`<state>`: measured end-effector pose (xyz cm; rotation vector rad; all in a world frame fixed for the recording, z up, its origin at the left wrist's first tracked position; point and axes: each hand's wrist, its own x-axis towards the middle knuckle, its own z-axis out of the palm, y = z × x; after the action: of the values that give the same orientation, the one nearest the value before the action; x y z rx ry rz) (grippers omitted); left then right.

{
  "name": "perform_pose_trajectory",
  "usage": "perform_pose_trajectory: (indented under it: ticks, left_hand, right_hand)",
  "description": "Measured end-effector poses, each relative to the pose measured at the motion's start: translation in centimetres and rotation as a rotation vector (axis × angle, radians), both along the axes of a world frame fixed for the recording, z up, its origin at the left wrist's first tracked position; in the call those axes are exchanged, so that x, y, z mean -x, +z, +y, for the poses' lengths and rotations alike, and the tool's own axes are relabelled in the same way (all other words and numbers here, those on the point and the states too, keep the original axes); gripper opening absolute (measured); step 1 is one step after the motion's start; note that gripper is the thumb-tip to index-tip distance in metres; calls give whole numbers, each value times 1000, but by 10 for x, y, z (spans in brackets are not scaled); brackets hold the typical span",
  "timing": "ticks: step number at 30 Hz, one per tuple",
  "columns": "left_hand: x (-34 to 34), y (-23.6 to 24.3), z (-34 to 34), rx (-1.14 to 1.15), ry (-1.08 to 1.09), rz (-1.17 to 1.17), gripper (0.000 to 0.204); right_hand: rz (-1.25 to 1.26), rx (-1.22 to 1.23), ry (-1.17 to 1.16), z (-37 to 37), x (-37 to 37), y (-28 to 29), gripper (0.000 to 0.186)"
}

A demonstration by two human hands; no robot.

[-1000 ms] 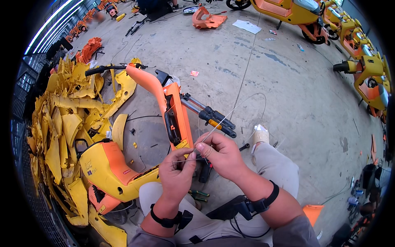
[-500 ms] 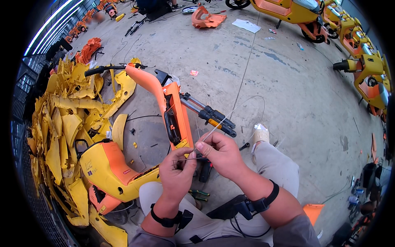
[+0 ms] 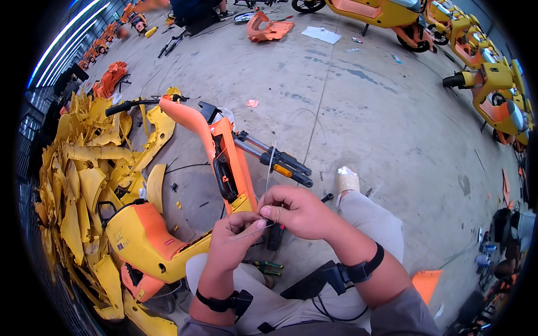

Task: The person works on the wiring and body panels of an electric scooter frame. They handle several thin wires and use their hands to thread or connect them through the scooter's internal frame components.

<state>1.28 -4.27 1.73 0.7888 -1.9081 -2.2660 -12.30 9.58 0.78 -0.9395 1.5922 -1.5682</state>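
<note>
Both hands meet in front of my knees, pinching a thin wire (image 3: 270,163). My left hand (image 3: 230,241) has its thumb and forefinger closed on it. My right hand (image 3: 300,214) is curled, thumb pressed to fingers, on the same wire close by. One length rises above the right hand; another runs out beside the left thumb. Just beyond lies a partly stripped scooter with an orange front frame (image 3: 238,165), a two-legged fork (image 3: 280,162) and a yellow and orange rear body (image 3: 137,241). A black tool (image 3: 274,238) lies below my hands, partly hidden.
Yellow body panels (image 3: 78,185) are heaped on the left. Green-handled pliers (image 3: 263,265) lie between my legs. An orange shell (image 3: 269,28) and a white sheet (image 3: 321,35) lie farther off. Yellow scooters (image 3: 496,101) stand at the right. A person (image 3: 196,14) is at the back.
The wire's big loop out to the right has swung away; its end now points up. My hands stay close together, the right one slightly lower. The whole view has shifted a little.
</note>
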Motion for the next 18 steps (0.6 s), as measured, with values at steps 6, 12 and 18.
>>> perform_pose_trajectory:
  ticks: [6,12,18]
  left_hand:
    - [1,5,0,-209,-47,-22,15]
    - [-5,-7,-9,-378,-87,42,13]
    - [-7,-3,-9,-437,-96,78,12]
  right_hand:
    - [-238,12,76,3,1,3,17]
    - [-294,41,110,-3,1,1,19]
    - [-367,7,78,-6,-1,8,20]
